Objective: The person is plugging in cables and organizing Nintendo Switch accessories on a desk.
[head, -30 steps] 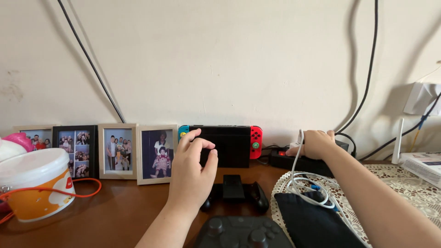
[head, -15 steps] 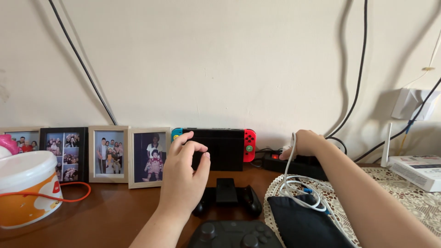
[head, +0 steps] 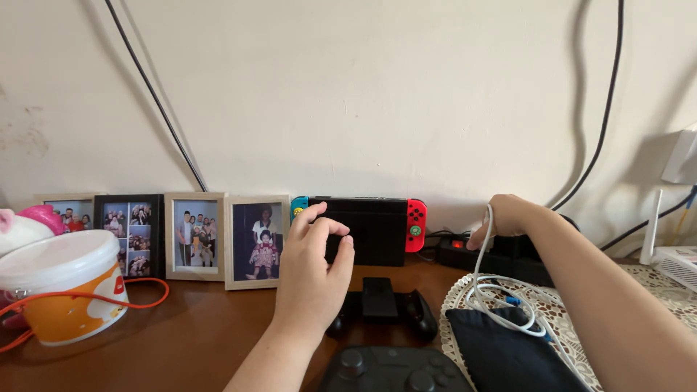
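Little has moved since half a second ago: the view has swung slightly left, so everything sits a bit further right in frame, while both hands keep their places. The left hand (head: 314, 272) hovers half curled, fingers bent and holding nothing, in front of the docked console (head: 363, 229), a black slab with a blue end and a red end standing against the wall. The right hand (head: 508, 218) is clenched on a white cable (head: 483, 279) at the black power strip (head: 501, 254), whose red light shows beside the fingers; the cable falls in loops onto a lace mat (head: 559, 316) and a dark pouch (head: 501, 348). Two black controllers (head: 381, 308) lie on the counter (head: 181, 341) below the console. At far left stands a white tub (head: 65, 287) with an orange lower band and a small red label, an orange cord around it. Four framed photos (head: 196, 236) line the wall.
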